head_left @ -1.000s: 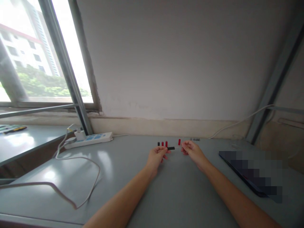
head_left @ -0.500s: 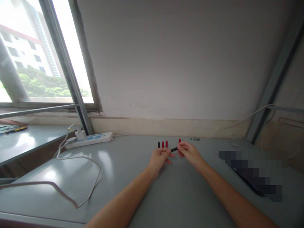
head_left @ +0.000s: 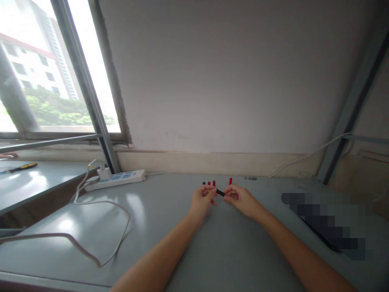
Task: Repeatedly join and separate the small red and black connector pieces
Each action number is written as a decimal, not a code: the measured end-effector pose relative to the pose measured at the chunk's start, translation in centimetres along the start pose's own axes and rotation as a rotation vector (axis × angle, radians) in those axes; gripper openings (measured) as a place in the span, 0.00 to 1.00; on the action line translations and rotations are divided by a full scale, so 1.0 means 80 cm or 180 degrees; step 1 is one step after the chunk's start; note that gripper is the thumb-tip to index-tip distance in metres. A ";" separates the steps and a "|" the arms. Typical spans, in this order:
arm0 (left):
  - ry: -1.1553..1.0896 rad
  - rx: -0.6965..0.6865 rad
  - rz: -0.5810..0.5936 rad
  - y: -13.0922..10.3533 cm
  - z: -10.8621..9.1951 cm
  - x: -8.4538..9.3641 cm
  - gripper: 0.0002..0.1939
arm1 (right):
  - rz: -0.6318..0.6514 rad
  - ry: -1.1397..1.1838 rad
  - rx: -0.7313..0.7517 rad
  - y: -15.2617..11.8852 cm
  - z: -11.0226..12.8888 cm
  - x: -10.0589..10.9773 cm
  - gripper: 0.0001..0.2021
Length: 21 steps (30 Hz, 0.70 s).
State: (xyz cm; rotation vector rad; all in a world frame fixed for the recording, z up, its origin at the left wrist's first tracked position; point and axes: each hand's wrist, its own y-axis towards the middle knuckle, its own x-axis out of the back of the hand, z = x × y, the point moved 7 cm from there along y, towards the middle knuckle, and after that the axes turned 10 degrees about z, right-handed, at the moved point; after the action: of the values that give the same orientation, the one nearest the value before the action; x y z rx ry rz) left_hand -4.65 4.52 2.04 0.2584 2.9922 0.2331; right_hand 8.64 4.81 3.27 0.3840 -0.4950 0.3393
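Note:
A short black cylinder (head_left: 220, 192) is held between my two hands over the grey table, sloping down to the right. My left hand (head_left: 203, 198) pinches its left end, and my right hand (head_left: 240, 198) pinches the right end. Just behind my left hand stand another black cylinder (head_left: 204, 183), a red cylinder (head_left: 209, 183) and a second red one (head_left: 214, 183), their lower parts partly hidden by my fingers. One more red cylinder (head_left: 230, 181) shows behind my right hand.
Several small metal pieces (head_left: 251, 178) lie by the wall. A white power strip (head_left: 121, 178) and its looping cable (head_left: 126, 219) are at the left. At the right is a dark, pixelated object (head_left: 319, 227). A metal post (head_left: 346, 105) rises behind it.
The black cylinder between my hands has tilted from rising to the right to sloping down to the right. My left hand has risen slightly and my right hand has lowered slightly.

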 end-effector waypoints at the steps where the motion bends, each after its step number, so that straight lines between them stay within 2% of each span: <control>1: 0.0020 -0.0024 -0.0004 0.000 -0.001 0.000 0.14 | 0.0014 -0.0192 0.0014 -0.001 0.002 -0.002 0.04; 7: 0.0272 0.0184 0.0249 -0.002 0.009 -0.010 0.16 | -0.0049 -0.1302 -0.0121 0.007 -0.003 -0.008 0.02; 9: 0.0472 0.0325 0.0251 -0.001 0.017 -0.010 0.16 | -0.0155 -0.1407 -0.0251 0.015 -0.011 -0.004 0.02; 11: 0.0797 0.0335 0.0204 0.002 0.022 -0.008 0.13 | -0.0265 -0.1276 -0.0416 0.024 -0.022 0.001 0.03; 14: 0.1557 -0.0007 0.0206 0.005 0.018 -0.005 0.06 | -0.0400 -0.0988 -0.0613 0.039 -0.037 0.004 0.03; 17: 0.2491 -0.0416 0.0270 0.003 0.008 -0.009 0.08 | -0.0455 -0.0939 -0.0681 0.052 -0.047 0.001 0.03; 21: 0.3172 -0.0439 0.0442 -0.003 0.005 -0.016 0.10 | -0.0431 -0.1115 -0.0904 0.063 -0.059 -0.005 0.05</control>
State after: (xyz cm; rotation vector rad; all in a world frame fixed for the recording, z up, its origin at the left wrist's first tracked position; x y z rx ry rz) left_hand -3.42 4.11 1.72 0.4380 3.8977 0.7829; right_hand 8.09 11.19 0.57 0.1981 -0.8444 0.0659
